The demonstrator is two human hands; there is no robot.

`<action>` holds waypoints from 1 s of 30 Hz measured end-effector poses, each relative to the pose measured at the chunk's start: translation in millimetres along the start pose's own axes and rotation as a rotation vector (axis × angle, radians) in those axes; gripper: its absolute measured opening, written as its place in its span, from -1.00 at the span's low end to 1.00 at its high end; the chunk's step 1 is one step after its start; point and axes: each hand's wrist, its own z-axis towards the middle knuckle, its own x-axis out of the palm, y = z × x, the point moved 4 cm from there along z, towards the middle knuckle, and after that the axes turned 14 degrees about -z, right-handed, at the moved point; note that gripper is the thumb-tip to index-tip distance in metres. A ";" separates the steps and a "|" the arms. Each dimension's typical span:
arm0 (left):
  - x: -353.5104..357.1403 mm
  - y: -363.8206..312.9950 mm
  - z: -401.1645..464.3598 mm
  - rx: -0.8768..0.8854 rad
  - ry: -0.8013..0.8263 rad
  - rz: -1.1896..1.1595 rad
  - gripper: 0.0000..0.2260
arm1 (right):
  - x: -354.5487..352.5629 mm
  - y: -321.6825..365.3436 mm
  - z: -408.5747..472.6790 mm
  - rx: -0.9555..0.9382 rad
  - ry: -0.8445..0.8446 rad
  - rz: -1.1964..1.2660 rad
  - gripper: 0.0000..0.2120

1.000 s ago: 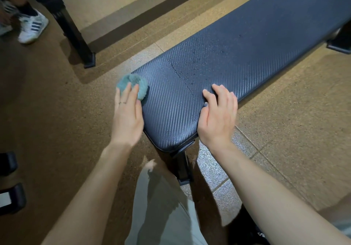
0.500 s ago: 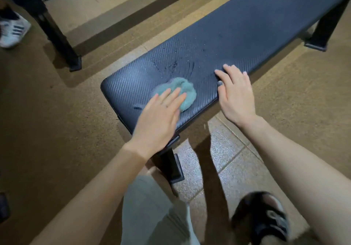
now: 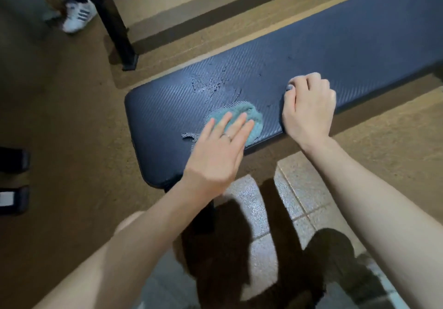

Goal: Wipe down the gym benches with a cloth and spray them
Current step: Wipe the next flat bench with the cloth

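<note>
The left hand (image 3: 217, 155) lies flat with straight fingers on a small, bunched-up teal cloth (image 3: 242, 118) and presses it down; its grip is wide, not curled round the cloth. A thin ring (image 3: 226, 136) sits on one finger. The cloth rests on the long, dark, padded gym bench with a woven pattern (image 3: 335, 52), near its front edge and close to the end nearest the camera. Wet streaks (image 3: 211, 86) shine on the bench just behind the cloth. The right hand (image 3: 308, 109) rests on the bench's front edge beside the cloth (not touching it), fingers curled and holding nothing. A white sneaker with dark stripes (image 3: 78, 16) stands on the brown floor (image 3: 60, 117) far off to the left.
</note>
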 end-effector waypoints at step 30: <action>-22.5 52.3 89.7 -0.344 0.075 -0.218 -0.53 | 2.5 -1.5 -1.5 -0.035 0.030 0.142 -0.77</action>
